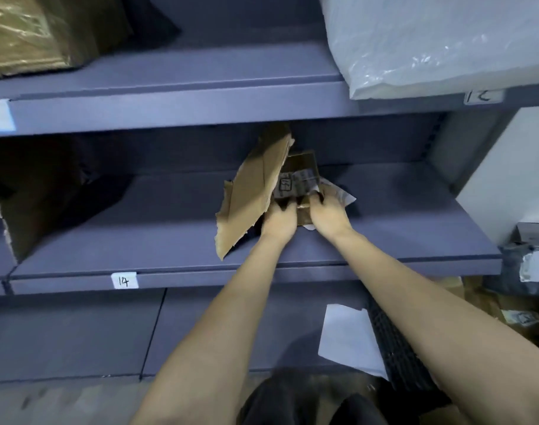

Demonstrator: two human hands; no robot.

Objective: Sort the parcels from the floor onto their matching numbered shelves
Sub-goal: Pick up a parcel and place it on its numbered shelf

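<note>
Dark trousers (296, 403) are seen at the bottom edge, and both bare forearms are stretched forward from there to the middle shelf (415, 240), whose front edge carries a paper label marked 14 (124, 280). On that shelf a small brown cardboard parcel (299, 179) is held between the two hands. The left hand (279, 220) is curled round the parcel's near left corner, just beside a torn cardboard sheet (250, 194) that leans up against it; the right hand (328, 216) is curled round the near right corner, so each grip is closed on the parcel. A handwritten number in a box is turned toward the camera, probably so it can be checked against the label, though the digits cannot be read with certainty. White paper (343, 194) sticks out from under the parcel on its right. The parcel appears to be set well back on the shelf so that it will not slide off. Further parcels are seen on the upper shelf, among them a white plastic bag (440, 44), and more lie on the floor at the right (532, 265)
</note>
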